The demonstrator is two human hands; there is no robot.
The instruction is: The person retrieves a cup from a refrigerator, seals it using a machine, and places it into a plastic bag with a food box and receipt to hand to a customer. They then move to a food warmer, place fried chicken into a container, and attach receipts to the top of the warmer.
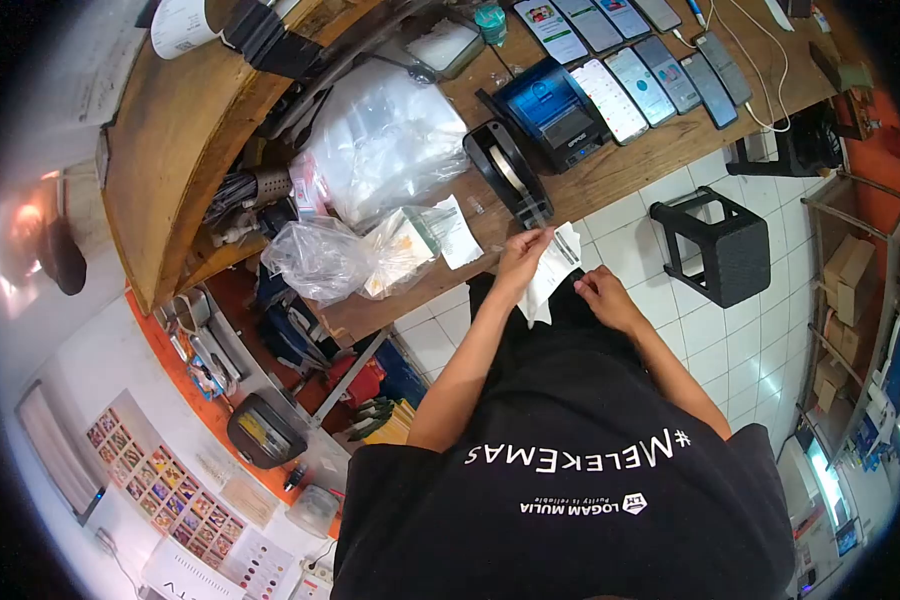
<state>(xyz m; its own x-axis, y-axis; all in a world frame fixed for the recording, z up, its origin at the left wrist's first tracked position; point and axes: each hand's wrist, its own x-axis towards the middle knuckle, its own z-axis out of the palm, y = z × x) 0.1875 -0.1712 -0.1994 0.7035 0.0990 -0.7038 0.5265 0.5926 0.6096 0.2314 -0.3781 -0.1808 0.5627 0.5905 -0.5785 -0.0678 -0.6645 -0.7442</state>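
Note:
My left hand (523, 262) is closed on the upper edge of a white printed paper slip (553, 268), just below the front end of a black tape dispenser (507, 175). The slip hangs in front of my dark trousers, beyond the table edge. My right hand (607, 298) is to the right of the slip, with thumb and fingers drawn together. A small dark shape shows by its fingertips; I cannot make out whether it is held.
On the wooden table (595, 185) stand a receipt printer (550, 112), several phones (612, 100), a large clear plastic bag (375, 135), a smaller bag (320, 262), a box (402, 245) and a loose paper (457, 235). A black stool (720, 250) stands on the tiled floor to the right.

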